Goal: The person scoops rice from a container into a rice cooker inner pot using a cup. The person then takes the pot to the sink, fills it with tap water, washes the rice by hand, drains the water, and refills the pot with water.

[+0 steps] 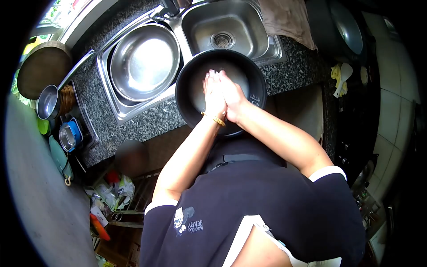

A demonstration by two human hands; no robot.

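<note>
My left hand, with a gold bracelet at the wrist, and my right hand are pressed palm to palm. Both are closed inside a deep black inner pot with pale markings on its wall. Small white grains that look like rice show at the fingertips. Cloudy whitish water covers the pot's bottom. What lies between the palms is mostly hidden. The pot sits at the counter's front edge, partly over the sink rim.
A large steel basin fills the left sink bowl, beside the right sink bowl. A brown cloth hangs at its right. A small saucepan and a blue-rimmed container stand left. A white rice paddle lies right.
</note>
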